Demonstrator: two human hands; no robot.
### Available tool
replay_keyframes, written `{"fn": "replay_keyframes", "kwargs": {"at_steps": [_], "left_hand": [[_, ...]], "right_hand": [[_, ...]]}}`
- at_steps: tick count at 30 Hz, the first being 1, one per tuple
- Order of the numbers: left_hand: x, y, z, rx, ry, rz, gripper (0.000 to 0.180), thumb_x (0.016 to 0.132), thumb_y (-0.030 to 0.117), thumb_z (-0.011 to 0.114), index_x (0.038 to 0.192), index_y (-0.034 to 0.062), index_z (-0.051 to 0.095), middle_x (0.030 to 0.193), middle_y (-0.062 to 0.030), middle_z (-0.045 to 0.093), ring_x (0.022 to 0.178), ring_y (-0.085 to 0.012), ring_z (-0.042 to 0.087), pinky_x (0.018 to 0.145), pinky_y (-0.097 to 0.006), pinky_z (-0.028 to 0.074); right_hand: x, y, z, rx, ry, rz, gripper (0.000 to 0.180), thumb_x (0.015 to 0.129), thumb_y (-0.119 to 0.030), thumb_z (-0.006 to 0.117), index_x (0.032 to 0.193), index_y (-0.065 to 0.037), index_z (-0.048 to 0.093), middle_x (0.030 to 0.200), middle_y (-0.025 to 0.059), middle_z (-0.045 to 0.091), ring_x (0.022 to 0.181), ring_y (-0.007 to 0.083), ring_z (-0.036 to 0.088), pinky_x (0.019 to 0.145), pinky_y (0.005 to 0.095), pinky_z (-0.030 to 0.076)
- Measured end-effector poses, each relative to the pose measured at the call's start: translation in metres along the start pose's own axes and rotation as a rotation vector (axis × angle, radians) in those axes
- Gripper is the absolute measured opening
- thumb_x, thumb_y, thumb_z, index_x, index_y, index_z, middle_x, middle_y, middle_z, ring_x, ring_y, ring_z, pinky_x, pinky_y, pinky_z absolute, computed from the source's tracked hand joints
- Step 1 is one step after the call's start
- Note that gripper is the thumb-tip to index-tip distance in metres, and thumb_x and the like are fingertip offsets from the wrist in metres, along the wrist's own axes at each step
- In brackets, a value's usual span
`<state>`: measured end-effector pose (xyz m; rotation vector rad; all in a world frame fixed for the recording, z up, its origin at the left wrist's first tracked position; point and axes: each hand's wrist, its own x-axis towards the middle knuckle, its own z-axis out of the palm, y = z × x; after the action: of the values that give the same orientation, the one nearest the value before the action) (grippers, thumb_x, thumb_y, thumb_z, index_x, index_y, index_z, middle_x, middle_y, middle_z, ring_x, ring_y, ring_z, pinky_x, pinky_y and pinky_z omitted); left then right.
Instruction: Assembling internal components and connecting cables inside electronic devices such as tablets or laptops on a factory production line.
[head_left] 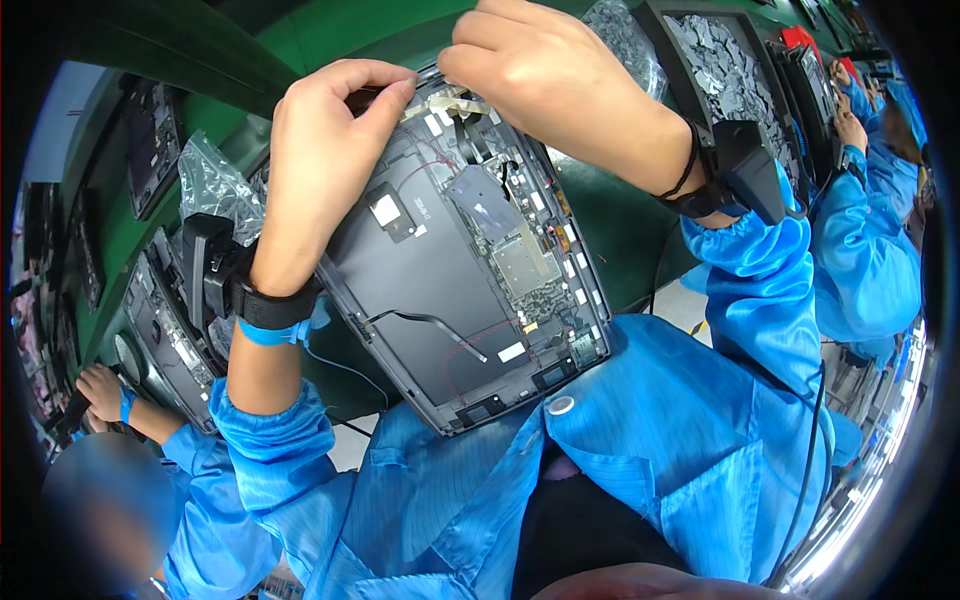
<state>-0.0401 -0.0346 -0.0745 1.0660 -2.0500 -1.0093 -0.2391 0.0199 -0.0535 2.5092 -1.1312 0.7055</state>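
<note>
Plastic bag (212, 185): clear and crinkled, upper left.
Left hand (320, 165): raised, fingertips pinching the panel's top edge.
Open device panel (465, 270): centre, dark grey with white labels, long axis running upper left to lower right.
Right hand (545, 80): top centre, pinching pale tape (445, 103).

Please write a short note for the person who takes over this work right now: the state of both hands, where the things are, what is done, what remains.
Left hand: pinching the far edge of the opened tablet chassis, which leans against the blue smock.
Right hand: fingertips on the pale tape strip at that same edge.
Done: back cover is off, boards and cables exposed.
Left: the tape looks only partly pressed down; probably finish it. Other units lie on the green bench.
</note>
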Motion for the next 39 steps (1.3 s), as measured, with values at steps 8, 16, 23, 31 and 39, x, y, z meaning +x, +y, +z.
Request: {"fn": "replay_keyframes", "kwargs": {"at_steps": [8, 16, 23, 31, 39], "left_hand": [[-0.001, 0.001, 0.002, 0.072, 0.013, 0.101, 0.013, 0.080, 0.010, 0.070, 0.088, -0.0002, 0.071, 0.081, -0.0099, 0.069, 0.071, -0.0179, 0.066, 0.067, -0.028, 0.052], [-0.001, 0.001, 0.002, 0.277, 0.065, 0.294, 0.009, 0.077, 0.008, 0.070, 0.080, -0.0003, 0.069, 0.077, -0.0121, 0.066, 0.076, -0.0270, 0.063, 0.068, -0.035, 0.050], [-0.005, -0.005, 0.004, 0.442, 0.131, 0.522, 0.010, 0.076, 0.006, 0.070, 0.083, 0.0004, 0.068, 0.077, -0.0128, 0.064, 0.077, -0.0288, 0.062, 0.070, -0.037, 0.050], [-0.004, -0.003, 0.004, 0.521, 0.124, 0.565, 0.008, 0.076, 0.007, 0.071, 0.080, 0.0031, 0.066, 0.072, -0.0095, 0.061, 0.074, -0.0272, 0.060, 0.068, -0.037, 0.050], [-0.002, -0.001, 0.007, 0.565, 0.110, 0.574, 0.007, 0.076, 0.008, 0.070, 0.079, 0.0030, 0.065, 0.072, -0.0097, 0.061, 0.073, -0.0273, 0.060, 0.067, -0.037, 0.050]], "right_hand": [[0.015, -0.012, 0.006, -0.167, -0.068, 0.011, 0.006, 0.064, -0.009, 0.067, 0.069, -0.006, 0.065, 0.073, 0.0055, 0.062, 0.079, 0.0211, 0.061, 0.068, 0.0313, 0.052], [0.023, 0.020, -0.003, 0.334, -0.353, 0.151, 0.010, 0.078, -0.007, 0.063, 0.073, 0.000, 0.061, 0.076, 0.0136, 0.061, 0.076, 0.0305, 0.062, 0.068, 0.0371, 0.049], [0.016, 0.019, 0.017, 0.091, -0.180, -0.066, 0.008, 0.073, -0.008, 0.064, 0.078, -0.003, 0.067, 0.077, 0.0123, 0.065, 0.079, 0.0293, 0.067, 0.071, 0.0369, 0.054], [0.016, 0.017, 0.018, 0.122, -0.166, -0.046, 0.008, 0.074, -0.009, 0.064, 0.079, -0.002, 0.066, 0.075, 0.0128, 0.063, 0.078, 0.0296, 0.067, 0.071, 0.0377, 0.054], [0.013, 0.022, 0.023, 0.174, -0.141, -0.037, 0.010, 0.075, -0.009, 0.062, 0.080, -0.002, 0.066, 0.075, 0.0127, 0.063, 0.077, 0.0294, 0.067, 0.071, 0.0373, 0.055]]}}
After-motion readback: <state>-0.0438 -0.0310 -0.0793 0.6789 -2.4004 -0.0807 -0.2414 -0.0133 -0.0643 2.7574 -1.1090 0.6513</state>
